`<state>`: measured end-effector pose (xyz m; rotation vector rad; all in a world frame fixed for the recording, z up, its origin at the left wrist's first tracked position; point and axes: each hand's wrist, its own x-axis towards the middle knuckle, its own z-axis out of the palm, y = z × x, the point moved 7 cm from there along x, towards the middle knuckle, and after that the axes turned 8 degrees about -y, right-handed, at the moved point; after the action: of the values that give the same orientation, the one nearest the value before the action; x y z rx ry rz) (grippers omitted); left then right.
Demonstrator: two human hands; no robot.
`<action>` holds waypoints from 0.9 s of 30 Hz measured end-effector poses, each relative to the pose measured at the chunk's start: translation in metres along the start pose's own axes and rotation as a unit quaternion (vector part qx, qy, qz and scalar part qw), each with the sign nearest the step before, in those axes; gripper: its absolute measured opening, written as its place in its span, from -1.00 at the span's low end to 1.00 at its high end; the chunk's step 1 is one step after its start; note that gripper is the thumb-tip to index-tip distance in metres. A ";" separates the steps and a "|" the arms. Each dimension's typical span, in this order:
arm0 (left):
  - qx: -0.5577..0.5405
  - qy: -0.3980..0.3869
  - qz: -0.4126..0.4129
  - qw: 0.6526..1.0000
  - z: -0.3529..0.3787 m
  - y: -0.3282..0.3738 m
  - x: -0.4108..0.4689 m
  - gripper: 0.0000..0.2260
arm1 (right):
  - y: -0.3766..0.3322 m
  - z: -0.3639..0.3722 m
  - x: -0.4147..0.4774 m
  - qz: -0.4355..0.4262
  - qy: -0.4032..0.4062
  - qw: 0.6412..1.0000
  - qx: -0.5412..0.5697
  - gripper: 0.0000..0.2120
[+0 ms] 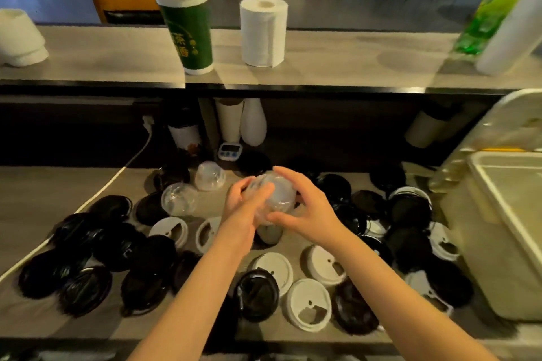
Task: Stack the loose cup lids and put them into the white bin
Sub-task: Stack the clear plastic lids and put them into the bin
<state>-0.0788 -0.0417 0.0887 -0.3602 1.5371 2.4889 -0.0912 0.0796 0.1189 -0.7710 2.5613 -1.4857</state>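
Counter left of white bin — left hand, right hand both grip clear dome lids; I'd nest rims squarely

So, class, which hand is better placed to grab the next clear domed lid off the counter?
Likely left. Both loose clear lids lie beside the left hand; the right hand, also gripping the held lid, sits farther, toward the white bin.

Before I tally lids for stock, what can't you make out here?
Head view: count of clear dome lids held; left hand and right hand cover them.
Head view: white bin interior, cut off by the right edge.
Head view: black lids at left, overlapping and dark, uncountable.
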 end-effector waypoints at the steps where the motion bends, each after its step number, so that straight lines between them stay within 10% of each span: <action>1: 0.017 -0.004 -0.006 1.000 0.015 -0.007 0.001 -0.67 | 0.004 -0.014 -0.010 0.009 0.002 1.000 -0.003 -0.30; 12: 0.097 -0.157 -0.056 0.981 0.205 -0.067 0.000 -0.46 | 0.041 -0.177 -0.121 0.044 0.050 0.991 -0.115 -0.08; 19: 0.224 -0.227 -0.067 0.945 0.305 -0.107 0.003 -0.65 | 0.081 -0.261 -0.175 0.066 0.108 0.986 -0.109 -0.17; 27: 0.368 -0.186 0.005 0.911 0.375 -0.145 0.041 -0.64 | 0.151 -0.351 -0.214 0.138 0.202 0.968 -0.054 -0.16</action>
<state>-0.1145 0.3599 0.1154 0.2308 2.1099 1.6486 -0.0726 0.5171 0.1403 -0.1083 2.9038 -1.5505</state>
